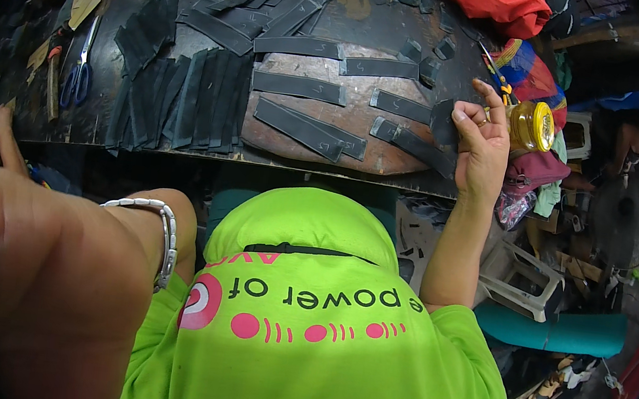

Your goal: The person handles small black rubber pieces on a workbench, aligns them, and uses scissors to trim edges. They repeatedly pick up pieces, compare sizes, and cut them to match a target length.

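My right hand (483, 144) is at the right edge of the worktable, thumb and index finger pinched on a short black piece (444, 122), the other fingers raised. The grip is partly hidden. Black strips (298, 87) with pale marks lie spaced out on a worn brown board (280, 132), one pair overlapping (308, 132). My left hand (16, 266) is raised very close at the lower left, blurred, with a pale bracelet at the wrist. Its fingers cannot be made out, nor anything in them.
Dark strips (208, 98) lie in rows and heaps left of the board. Blue-handled scissors (79, 78) lie farther left. A yellow-lidded jar (532, 126) and bundled cloth (538, 79) are beyond my right hand. Another person's hand (2, 133) shows at the left. A fan (628, 217) stands right.
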Demonstrator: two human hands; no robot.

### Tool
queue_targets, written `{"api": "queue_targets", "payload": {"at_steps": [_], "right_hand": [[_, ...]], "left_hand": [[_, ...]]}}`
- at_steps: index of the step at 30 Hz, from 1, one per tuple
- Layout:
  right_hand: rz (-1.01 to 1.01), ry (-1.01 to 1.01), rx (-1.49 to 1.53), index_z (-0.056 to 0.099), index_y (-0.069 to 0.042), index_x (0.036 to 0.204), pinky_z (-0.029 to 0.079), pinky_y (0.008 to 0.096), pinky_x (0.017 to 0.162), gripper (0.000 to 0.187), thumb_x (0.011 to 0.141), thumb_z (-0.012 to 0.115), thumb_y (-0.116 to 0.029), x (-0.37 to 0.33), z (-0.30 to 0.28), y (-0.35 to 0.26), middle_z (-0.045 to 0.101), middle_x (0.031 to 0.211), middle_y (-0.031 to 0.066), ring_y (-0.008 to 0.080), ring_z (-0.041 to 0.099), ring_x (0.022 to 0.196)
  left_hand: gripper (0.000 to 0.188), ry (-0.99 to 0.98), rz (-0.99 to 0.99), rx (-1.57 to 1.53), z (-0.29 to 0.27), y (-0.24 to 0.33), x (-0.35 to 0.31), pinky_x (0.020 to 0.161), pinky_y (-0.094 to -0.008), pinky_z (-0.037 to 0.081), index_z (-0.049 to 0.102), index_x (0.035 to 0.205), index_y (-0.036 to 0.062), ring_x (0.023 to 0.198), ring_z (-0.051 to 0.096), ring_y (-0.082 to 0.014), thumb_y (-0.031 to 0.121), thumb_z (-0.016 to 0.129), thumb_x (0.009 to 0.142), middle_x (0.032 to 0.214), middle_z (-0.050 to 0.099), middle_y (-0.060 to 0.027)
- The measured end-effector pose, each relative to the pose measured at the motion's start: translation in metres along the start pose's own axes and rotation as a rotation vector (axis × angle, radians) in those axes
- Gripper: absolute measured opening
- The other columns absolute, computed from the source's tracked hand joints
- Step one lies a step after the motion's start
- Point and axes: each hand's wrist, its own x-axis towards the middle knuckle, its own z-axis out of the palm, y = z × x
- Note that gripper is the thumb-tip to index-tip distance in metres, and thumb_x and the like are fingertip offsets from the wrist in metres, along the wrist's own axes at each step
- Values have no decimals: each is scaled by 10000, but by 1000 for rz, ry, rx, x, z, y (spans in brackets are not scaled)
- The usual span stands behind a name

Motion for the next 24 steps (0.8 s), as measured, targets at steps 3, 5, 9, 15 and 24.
{"api": "queue_targets", "payload": {"at_steps": [3,5,9,15,24], "right_hand": [[-8,-13,3,498,-9,1435,496,233,916,579,898,686,98,-1,1,1,693,994,58,102,648,945],[-17,-20,-4,498,-11,1435,495,228,909,579,899,687,97,-2,1,2,692,998,59,99,646,942],[-18,-17,-5,499,-13,1436,493,219,898,582,897,689,98,-3,2,3,692,1005,62,98,643,941],[-11,-20,5,501,-15,1438,488,214,897,587,894,691,99,-4,1,3,689,1004,57,91,636,940],[7,-9,-2,509,-16,1434,481,216,902,587,889,694,99,-6,2,4,687,1001,56,91,630,948]], "left_hand": [[335,3,-26,-25,-1,-7,-2,677,-329,427,680,974,-2,807,519,-191,330,639,977,891,616,-121],[336,4,-44,-45,-1,-12,-3,683,-331,427,679,979,-1,815,518,-194,333,641,974,898,615,-123],[339,8,-68,-78,-4,-18,-3,694,-336,425,678,989,2,831,516,-199,339,646,969,913,613,-126],[344,5,-90,-118,-15,-15,-2,711,-343,424,677,1004,7,855,513,-206,348,654,961,935,611,-132],[356,15,-93,-150,-35,-1,-1,737,-353,421,675,1026,14,890,508,-218,361,666,950,968,606,-140]]}}
